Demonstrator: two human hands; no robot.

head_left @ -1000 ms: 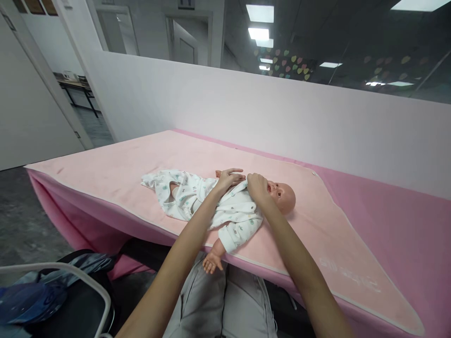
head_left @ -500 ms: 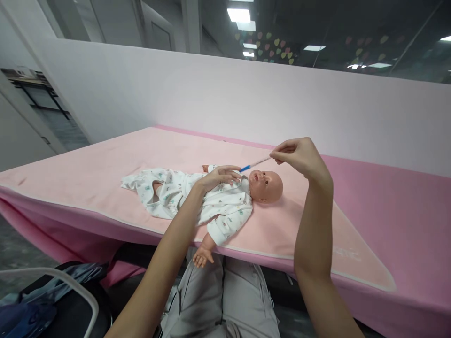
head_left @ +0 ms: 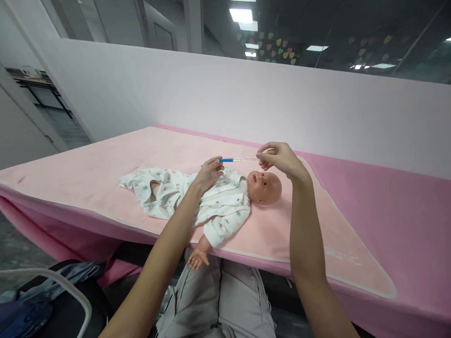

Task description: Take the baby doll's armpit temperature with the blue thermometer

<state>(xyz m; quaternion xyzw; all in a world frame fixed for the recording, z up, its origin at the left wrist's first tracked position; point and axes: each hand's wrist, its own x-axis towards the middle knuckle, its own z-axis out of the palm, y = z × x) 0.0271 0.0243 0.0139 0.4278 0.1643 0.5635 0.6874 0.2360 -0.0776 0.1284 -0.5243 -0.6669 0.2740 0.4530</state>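
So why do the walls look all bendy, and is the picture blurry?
Head view: the wide lens curves the wall and bed edge; ceiling lights glare white; the doll, thermometer and both hands look sharp, evenly lit.

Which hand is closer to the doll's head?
The right. The right hand hovers just above the doll's head, pinching one end of the thermometer. The left hand is over the doll's chest, farther from the head, at the thermometer's blue tip.
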